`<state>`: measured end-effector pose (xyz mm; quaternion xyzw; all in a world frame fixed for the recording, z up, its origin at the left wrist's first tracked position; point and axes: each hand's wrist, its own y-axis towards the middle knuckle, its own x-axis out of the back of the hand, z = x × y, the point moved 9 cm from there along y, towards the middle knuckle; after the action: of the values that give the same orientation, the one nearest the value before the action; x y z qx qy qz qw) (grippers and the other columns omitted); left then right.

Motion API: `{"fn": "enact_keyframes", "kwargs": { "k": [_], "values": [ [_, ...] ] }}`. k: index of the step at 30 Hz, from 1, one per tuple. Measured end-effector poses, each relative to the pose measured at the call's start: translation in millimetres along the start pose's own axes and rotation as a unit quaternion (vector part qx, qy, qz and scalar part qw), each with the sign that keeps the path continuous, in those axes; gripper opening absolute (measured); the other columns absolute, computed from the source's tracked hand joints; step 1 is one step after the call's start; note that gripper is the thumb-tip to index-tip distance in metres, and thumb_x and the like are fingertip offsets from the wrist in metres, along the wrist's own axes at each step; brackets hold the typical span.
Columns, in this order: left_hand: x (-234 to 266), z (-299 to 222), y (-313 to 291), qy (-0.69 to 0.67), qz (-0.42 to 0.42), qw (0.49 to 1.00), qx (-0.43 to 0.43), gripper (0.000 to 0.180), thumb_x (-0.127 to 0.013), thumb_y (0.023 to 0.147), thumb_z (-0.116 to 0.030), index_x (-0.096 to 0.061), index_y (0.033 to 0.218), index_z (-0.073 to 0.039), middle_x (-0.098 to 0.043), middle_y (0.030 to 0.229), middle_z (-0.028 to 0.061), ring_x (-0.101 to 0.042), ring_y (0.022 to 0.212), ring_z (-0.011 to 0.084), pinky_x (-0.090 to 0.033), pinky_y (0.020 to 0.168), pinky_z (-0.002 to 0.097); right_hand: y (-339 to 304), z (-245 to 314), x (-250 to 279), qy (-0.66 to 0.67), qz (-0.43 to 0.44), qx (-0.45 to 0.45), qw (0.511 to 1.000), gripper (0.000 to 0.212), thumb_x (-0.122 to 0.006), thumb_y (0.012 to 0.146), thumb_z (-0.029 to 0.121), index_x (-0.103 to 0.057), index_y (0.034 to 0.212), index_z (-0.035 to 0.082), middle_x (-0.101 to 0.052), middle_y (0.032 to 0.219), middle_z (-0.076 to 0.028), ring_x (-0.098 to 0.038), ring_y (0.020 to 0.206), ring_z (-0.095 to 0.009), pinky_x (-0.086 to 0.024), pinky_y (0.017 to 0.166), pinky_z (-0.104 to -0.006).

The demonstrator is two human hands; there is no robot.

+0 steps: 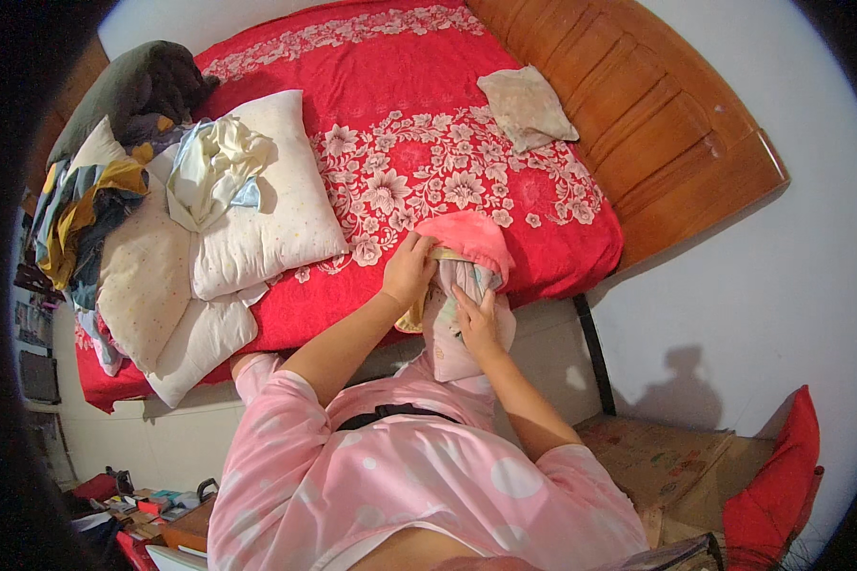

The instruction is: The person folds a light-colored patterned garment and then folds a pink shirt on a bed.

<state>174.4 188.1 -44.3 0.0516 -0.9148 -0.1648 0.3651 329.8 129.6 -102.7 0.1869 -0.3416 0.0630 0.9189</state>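
Note:
A bright pink cloth (467, 238) hangs over the bed's front edge, with a yellowish strip along its open side. My left hand (409, 270) is closed on that side of it. A greyish patterned cloth (468, 274) shows in the opening. My right hand (479, 325) is closed on its lower part, thumb and forefinger pointing up along it. Pale pink fabric (445, 344) lies below, over my lap, and a bit of yellow cloth (410, 318) hangs beside it. How these fabrics join is hidden under my hands.
Before me is a bed with a red floral sheet (400, 181). White pillows (276, 219) and piled clothes (95, 219) lie at its left. A beige cushion (528, 107) rests by the wooden headboard (647, 124). Right of me are a cardboard box (652, 457) and red cloth (776, 481).

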Motion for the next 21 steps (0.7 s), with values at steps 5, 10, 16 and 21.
{"fn": "enact_keyframes", "kwargs": {
  "k": [5, 10, 16, 21],
  "values": [
    [-43.2, -26.2, -23.0, -0.006, 0.087, 0.987, -0.134, 0.017, -0.057, 0.079, -0.021, -0.055, 0.090, -0.007, -0.058, 0.082, 0.0138, -0.057, 0.077, 0.0342, -0.046, 0.067, 0.0418, 8.6, 12.7, -5.3, -0.065, -0.004, -0.008, 0.998, 0.041, -0.053, 0.082, 0.010, -0.052, 0.123, 0.014, -0.038, 0.116, -0.027, -0.049, 0.093, -0.045, -0.042, 0.081, -0.0428],
    [-60.1, -29.0, -55.8, -0.061, 0.180, 0.976, -0.110, 0.016, -0.056, 0.078, -0.019, -0.054, 0.088, -0.007, -0.057, 0.079, 0.0144, -0.057, 0.076, 0.0349, -0.046, 0.067, 0.0437, 5.0, -15.1, 19.7, -0.061, -0.088, -0.141, 0.984, 0.023, -0.055, 0.078, 0.010, -0.056, 0.100, 0.003, -0.046, 0.108, -0.024, -0.045, 0.103, -0.039, -0.037, 0.085, -0.0449],
    [-11.2, 10.5, -39.6, 0.051, 0.018, 0.995, -0.088, 0.018, -0.060, 0.073, -0.011, -0.050, 0.086, -0.003, -0.055, 0.084, 0.0166, -0.055, 0.081, 0.0372, -0.045, 0.071, 0.0433, 3.5, -28.1, 8.8, -0.059, -0.075, -0.094, 0.991, 0.031, -0.056, 0.080, 0.010, -0.054, 0.109, 0.000, -0.041, 0.117, -0.026, -0.044, 0.105, -0.043, -0.038, 0.089, -0.0438],
    [-32.5, 32.8, -44.3, 0.035, 0.077, 0.996, -0.038, 0.022, -0.058, 0.074, -0.010, -0.047, 0.092, -0.004, -0.056, 0.084, 0.0181, -0.056, 0.084, 0.0365, -0.044, 0.071, 0.0441, 3.1, -36.4, 17.1, 0.136, -0.142, -0.175, 0.965, 0.031, -0.054, 0.086, 0.013, -0.054, 0.114, 0.000, -0.050, 0.110, -0.019, -0.046, 0.108, -0.031, -0.033, 0.094, -0.0348]
  ]
}}
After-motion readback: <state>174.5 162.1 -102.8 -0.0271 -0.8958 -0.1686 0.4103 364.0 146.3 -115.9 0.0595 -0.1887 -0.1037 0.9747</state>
